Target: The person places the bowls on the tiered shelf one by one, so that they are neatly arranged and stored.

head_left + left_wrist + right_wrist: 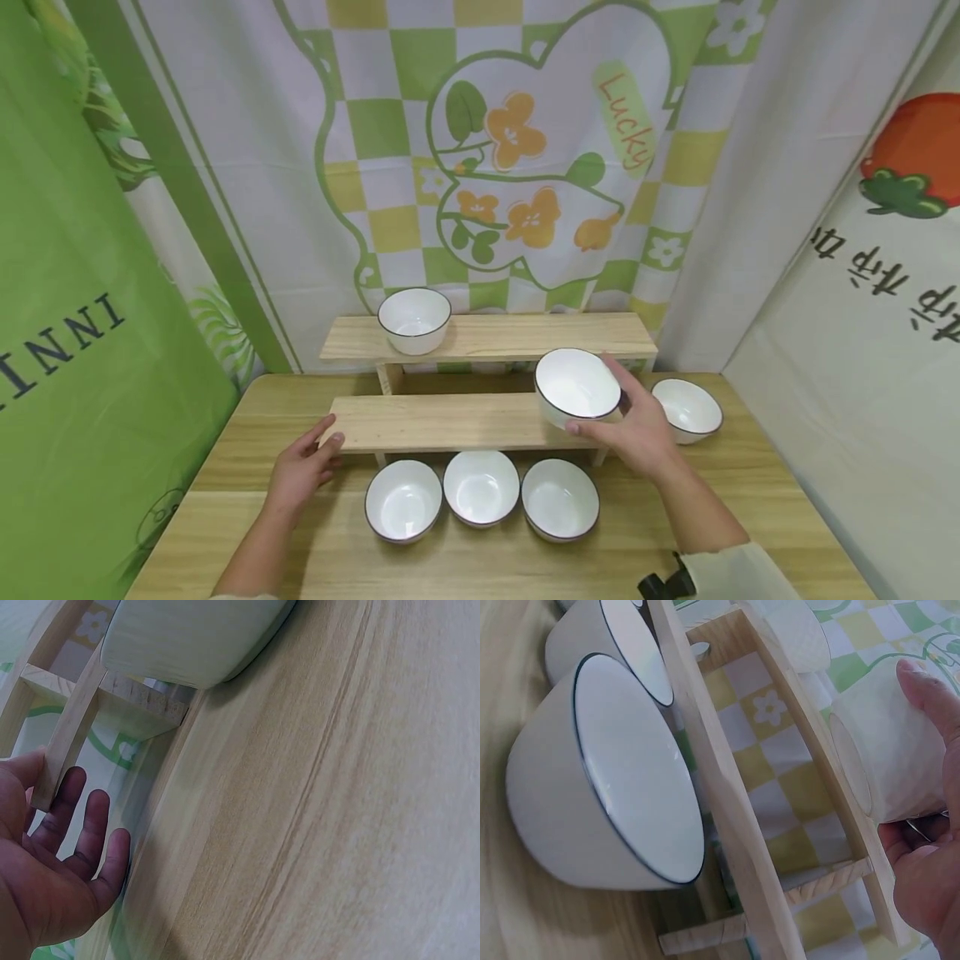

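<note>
My right hand (637,421) grips a white bowl (577,385) with a dark rim, thumb at the near side and fingers round the right. In the head view the bowl overlaps the right part of the lower shelf board (450,421). The right wrist view shows this bowl (896,742) from its side, with the right hand (930,877) around it. My left hand (300,467) pinches the left end of the lower board between thumb and fingers. In the left wrist view, the left hand (60,855) has the board's end (56,772) between thumb and index finger, its other fingers spread.
A bowl (415,321) stands on the upper shelf board (540,336), left side. Three bowls, left (403,502), middle (482,489) and right (560,500), line up before the shelf. Another bowl (686,410) sits on the table (247,467) at right. Printed curtains (285,208) surround the table.
</note>
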A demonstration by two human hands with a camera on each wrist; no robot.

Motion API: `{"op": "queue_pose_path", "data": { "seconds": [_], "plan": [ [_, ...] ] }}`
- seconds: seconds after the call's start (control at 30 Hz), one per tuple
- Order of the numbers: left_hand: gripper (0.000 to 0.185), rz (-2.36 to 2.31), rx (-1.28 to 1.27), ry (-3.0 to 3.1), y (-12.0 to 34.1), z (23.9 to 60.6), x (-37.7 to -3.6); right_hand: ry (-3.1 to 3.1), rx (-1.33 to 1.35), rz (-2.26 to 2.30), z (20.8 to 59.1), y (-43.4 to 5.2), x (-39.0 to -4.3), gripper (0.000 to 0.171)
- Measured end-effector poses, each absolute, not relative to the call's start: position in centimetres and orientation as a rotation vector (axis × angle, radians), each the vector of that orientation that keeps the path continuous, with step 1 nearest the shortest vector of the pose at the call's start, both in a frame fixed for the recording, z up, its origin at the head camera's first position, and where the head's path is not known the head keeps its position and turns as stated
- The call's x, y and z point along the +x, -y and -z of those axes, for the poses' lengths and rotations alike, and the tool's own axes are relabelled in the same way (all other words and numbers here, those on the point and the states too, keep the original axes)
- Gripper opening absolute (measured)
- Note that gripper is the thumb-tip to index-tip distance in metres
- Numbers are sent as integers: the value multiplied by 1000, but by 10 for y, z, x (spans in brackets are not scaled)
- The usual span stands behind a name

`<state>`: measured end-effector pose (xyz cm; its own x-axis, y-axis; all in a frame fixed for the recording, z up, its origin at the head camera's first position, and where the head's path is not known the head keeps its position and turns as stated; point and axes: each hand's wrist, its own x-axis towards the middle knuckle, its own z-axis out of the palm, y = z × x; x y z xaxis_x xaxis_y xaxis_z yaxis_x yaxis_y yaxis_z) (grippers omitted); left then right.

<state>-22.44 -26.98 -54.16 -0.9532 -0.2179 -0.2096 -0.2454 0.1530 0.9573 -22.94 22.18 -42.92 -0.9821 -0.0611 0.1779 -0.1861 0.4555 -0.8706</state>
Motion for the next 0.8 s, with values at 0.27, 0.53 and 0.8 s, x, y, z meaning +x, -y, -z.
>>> {"op": "queue_pose_path", "data": {
  "seconds": [0.27, 0.53, 0.8],
  "plan": [
    [67, -1970, -480, -2378, 270, 543, -225, 2620, 171, -1538, 419, -208, -244, 117],
    [68, -1982, -467, -2374, 271, 545, -225, 2621, 182, -1464, 415, -195, -257, 119],
    [68, -1992, -461, -2374, 270, 545, -225, 2582, 241, -1489, 415, -183, -268, 120]
  ]
}}
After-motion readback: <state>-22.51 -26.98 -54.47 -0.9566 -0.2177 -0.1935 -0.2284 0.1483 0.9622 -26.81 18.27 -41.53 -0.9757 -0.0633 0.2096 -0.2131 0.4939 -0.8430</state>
